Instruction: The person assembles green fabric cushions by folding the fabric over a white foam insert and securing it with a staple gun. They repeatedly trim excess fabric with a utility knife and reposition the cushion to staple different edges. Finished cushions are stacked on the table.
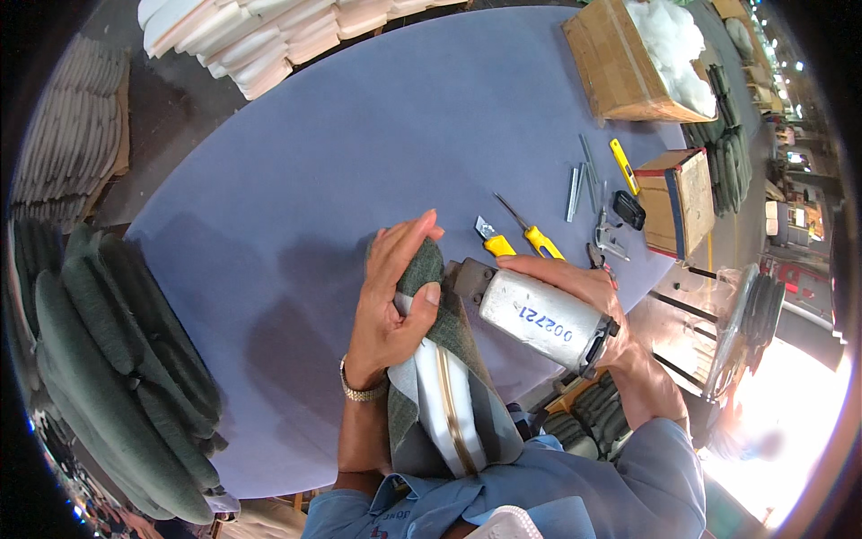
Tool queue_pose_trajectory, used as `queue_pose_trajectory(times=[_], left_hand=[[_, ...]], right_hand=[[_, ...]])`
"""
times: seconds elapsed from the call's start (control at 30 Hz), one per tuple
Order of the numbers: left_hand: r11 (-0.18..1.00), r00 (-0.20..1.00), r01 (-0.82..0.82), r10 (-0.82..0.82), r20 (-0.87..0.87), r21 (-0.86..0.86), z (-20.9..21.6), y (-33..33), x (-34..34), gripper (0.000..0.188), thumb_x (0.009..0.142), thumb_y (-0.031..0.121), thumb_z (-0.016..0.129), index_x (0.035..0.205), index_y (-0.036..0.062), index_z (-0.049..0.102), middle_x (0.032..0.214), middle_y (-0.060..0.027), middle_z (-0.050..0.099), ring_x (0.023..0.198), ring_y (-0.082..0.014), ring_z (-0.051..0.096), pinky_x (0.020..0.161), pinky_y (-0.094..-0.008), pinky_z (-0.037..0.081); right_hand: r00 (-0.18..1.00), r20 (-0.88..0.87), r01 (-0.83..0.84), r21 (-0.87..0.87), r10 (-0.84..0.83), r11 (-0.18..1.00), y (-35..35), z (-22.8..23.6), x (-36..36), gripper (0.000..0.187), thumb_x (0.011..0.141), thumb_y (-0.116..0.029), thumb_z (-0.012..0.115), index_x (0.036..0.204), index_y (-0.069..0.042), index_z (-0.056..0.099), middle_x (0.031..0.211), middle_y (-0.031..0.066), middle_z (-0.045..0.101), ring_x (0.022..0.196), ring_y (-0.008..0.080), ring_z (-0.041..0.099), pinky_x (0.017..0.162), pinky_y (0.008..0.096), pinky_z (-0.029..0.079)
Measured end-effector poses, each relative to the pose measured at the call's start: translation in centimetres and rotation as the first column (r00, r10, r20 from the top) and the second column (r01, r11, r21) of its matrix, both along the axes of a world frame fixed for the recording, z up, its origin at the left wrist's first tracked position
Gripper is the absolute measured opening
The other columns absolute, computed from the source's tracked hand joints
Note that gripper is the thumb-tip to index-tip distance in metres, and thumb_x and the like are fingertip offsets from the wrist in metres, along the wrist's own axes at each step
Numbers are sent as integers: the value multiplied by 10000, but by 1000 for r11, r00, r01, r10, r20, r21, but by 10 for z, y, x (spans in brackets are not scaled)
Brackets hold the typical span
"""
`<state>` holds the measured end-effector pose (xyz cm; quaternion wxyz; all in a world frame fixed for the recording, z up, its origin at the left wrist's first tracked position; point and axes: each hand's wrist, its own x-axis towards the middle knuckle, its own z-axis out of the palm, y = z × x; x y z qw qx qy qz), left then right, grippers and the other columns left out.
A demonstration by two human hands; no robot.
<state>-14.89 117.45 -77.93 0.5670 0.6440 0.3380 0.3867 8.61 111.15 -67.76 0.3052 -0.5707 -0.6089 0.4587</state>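
My left hand [386,314] is wrapped round the upper end of a long cushion pad, its thumb pressing on the near face. A dark green fabric cover [485,386] is folded round the pad's white foam core [431,395], which shows in the opening with a brown strip along it. The pad's lower end rests against my body. In my right hand [579,286] is a silver staple gun [539,319], gripped with its dark nose against or very close to the pad's right side; whether they touch is hard to see.
On the blue-grey table [377,117] lie a utility knife [494,238], a screwdriver [541,242], a second yellow knife [623,167], staple strips [573,193] and pliers [600,259]. Boxes [606,67] stand at right. Green covered pads [117,377] are piled left, white foam [260,45] beyond.
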Motion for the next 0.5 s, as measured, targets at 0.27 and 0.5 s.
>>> queue_pose_trajectory(times=[0.27, 0.5], left_hand=[[1000, 1000, -2, 2, -3, 16, 1, -1, -6, 647, 875, 181, 633, 1503, 75, 520, 1356, -124, 625, 1336, -298, 527, 1227, -560, 177], [1000, 1000, -14, 14, 2, 27, 14, -8, -68, 646, 865, 186, 622, 1496, 83, 529, 1371, -109, 626, 1353, -302, 521, 1224, -559, 190]], right_hand=[[982, 35, -183, -65, 186, 981, 6, 7, -3, 837, 669, -179, 805, 1451, -2, 565, 1373, 188, 661, 1200, 319, 692, 1040, 398, 525], [959, 137, -238, -97, 249, 967, 14, 38, -75, 775, 715, -128, 824, 1447, -70, 576, 1299, 154, 699, 1127, 278, 716, 971, 362, 541]])
